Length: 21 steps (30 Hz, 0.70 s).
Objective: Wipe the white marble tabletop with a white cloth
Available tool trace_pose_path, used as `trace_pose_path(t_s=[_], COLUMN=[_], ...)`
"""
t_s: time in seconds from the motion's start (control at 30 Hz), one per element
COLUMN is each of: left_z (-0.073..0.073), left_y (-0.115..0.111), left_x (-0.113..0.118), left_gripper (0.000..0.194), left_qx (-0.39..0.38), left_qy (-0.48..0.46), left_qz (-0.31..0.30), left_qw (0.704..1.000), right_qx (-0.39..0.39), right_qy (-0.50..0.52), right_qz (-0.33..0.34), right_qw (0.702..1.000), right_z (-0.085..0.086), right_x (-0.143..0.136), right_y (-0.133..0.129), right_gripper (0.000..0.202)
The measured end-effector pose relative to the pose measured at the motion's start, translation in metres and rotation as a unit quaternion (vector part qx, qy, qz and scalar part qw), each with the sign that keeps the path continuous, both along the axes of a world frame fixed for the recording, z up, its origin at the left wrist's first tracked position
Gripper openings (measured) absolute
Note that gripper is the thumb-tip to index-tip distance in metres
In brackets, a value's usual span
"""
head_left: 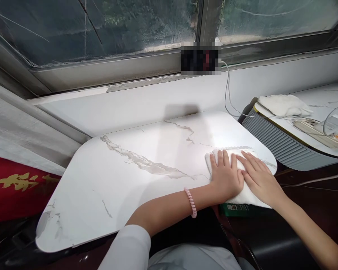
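Note:
A white cloth (pixel 249 195) lies folded on the right end of a white marble-patterned tabletop (pixel 135 153), and its near edge hangs over the table's front. My left hand (pixel 225 176) rests flat on it, fingers stretched toward the window; a pink coiled band circles that wrist. Beside it my right hand (pixel 257 178) also presses flat on the cloth, fingers extended and angled to the left. The two hands touch or nearly touch at the thumbs. Part of the cloth is hidden beneath them.
A second table (pixel 293 140) with ribbed sides stands at right, bearing another white cloth (pixel 284 105) and a power strip (pixel 321 133). A white cable (pixel 228 86) runs down from a blurred-out object on the window ledge. Left are a curtain (pixel 25 127) and red fabric (pixel 19 191); below the cloth, a green box (pixel 233 210).

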State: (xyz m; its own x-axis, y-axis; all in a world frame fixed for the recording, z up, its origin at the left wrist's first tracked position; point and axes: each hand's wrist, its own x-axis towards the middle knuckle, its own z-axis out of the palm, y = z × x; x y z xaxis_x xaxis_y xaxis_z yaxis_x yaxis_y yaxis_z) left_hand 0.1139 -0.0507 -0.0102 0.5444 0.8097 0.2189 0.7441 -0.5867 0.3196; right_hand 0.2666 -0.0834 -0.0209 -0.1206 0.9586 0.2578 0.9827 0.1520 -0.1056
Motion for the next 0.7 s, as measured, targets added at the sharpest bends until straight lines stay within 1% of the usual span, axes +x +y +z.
trace_pose_path(t_s=[0.07,0.13,0.2,0.27,0.37,0.47,0.63,0.7], left_z=[-0.001,-0.001,-0.001,-0.001,-0.001,0.002,0.008,0.007], left_y=[0.003,0.011,0.024,0.042,0.075,0.115,0.178,0.199], left_x=[0.010,0.020,0.029,0.036,0.044,0.048,0.050,0.049], left_gripper=[0.058,0.057,0.056,0.055,0.053,0.050,0.049,0.049], left_qx=[0.007,0.008,0.007,0.005,0.003,-0.007,-0.086,-0.087], left_qy=[-0.004,-0.004,-0.005,-0.006,-0.011,-0.016,-0.004,-0.001], left_qz=[-0.007,-0.006,-0.002,0.004,0.018,0.036,0.075,0.086], left_qw=[1.000,1.000,1.000,1.000,1.000,0.999,0.993,0.992], right_qx=[0.000,0.002,0.002,0.005,0.016,0.024,0.034,0.035], right_qy=[-0.003,-0.006,-0.009,-0.014,-0.023,-0.023,-0.018,-0.018], right_qz=[-0.009,-0.015,-0.020,-0.022,-0.019,-0.026,-0.024,-0.026], right_qw=[1.000,1.000,1.000,1.000,0.999,0.999,0.999,0.999], right_z=[-0.001,-0.003,-0.004,-0.004,-0.002,0.001,0.003,0.003], right_x=[0.011,0.021,0.029,0.036,0.040,0.038,0.027,0.022], right_y=[0.003,0.013,0.027,0.046,0.084,0.125,0.189,0.211], right_gripper=[0.052,0.053,0.053,0.053,0.052,0.050,0.048,0.047])
